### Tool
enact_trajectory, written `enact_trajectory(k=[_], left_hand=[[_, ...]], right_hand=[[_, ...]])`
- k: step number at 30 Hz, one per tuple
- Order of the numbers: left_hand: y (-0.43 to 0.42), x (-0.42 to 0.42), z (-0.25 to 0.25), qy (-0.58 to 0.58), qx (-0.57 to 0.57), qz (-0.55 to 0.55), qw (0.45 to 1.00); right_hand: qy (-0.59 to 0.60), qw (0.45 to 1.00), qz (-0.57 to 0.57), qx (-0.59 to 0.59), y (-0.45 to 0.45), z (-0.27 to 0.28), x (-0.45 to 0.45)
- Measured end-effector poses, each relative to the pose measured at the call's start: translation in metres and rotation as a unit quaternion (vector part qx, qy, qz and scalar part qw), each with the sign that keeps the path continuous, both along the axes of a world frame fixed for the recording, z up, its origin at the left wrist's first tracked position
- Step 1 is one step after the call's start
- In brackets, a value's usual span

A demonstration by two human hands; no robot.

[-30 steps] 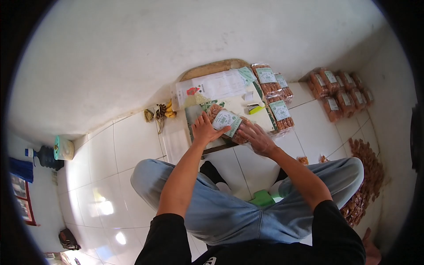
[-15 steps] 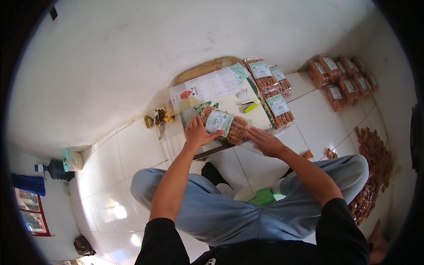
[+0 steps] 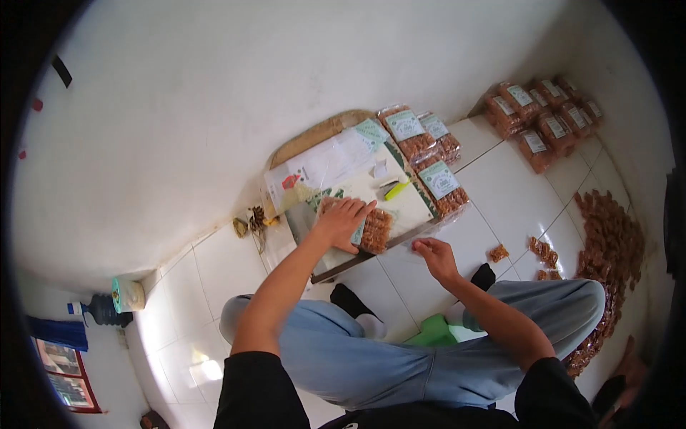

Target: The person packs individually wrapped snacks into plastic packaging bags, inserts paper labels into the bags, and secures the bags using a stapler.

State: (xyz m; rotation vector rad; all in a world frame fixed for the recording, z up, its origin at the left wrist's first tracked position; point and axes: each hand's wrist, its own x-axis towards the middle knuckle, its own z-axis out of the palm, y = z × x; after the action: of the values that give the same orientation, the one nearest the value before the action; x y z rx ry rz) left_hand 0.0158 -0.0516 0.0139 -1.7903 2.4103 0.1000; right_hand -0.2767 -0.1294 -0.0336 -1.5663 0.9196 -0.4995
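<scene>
A clear-wrapped pack of brown snack pieces (image 3: 376, 232) with a pale green label lies at the near edge of the low table (image 3: 371, 184). My left hand (image 3: 343, 220) lies over its left part, fingers on the far side and thumb on the near side, hiding most of the label. Just right of the pack, my right hand (image 3: 437, 259) is closed in a pinch. Thin clear plastic shows by its fingertips, apparently the loose end of the pack's bag. Beyond the pack lie a yellow-green stapler (image 3: 395, 189) and a small white paper (image 3: 379, 169).
Flat plastic bags (image 3: 304, 175) and green labels (image 3: 371, 134) lie on the table. Finished packs (image 3: 441, 182) line its right side, and more packs (image 3: 554, 127) stand in the corner. Loose wrapped pieces (image 3: 607, 236) are heaped at right. A green object (image 3: 432, 331) sits between my legs.
My left hand has slid right and over the pack, covering its label. My right hand has drawn back toward me and right, from flat beside the pack into a pinch. The view has shifted slightly.
</scene>
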Motion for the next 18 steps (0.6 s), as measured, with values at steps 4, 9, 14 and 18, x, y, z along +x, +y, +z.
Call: enact_trajectory(k=[4,9,14,18], left_hand=[[0.008,-0.012,0.015,0.125,-0.093,0.221,0.963],[0.012,-0.039,0.010,0.232,-0.329,0.393,0.827],[0.029,-0.049,0.002,0.294,-0.370,0.395,0.788],[0.039,-0.042,0.002,0.399,-0.338,0.331,0.786]], right_hand=[[0.029,0.975,0.072,-0.210,-0.054,0.079,0.051],[0.015,0.879,0.233,-0.416,-0.082,0.206,0.119],[0.052,0.798,0.409,-0.440,-0.075,0.265,0.151],[0.067,0.741,0.470,-0.474,-0.074,0.269,0.146]])
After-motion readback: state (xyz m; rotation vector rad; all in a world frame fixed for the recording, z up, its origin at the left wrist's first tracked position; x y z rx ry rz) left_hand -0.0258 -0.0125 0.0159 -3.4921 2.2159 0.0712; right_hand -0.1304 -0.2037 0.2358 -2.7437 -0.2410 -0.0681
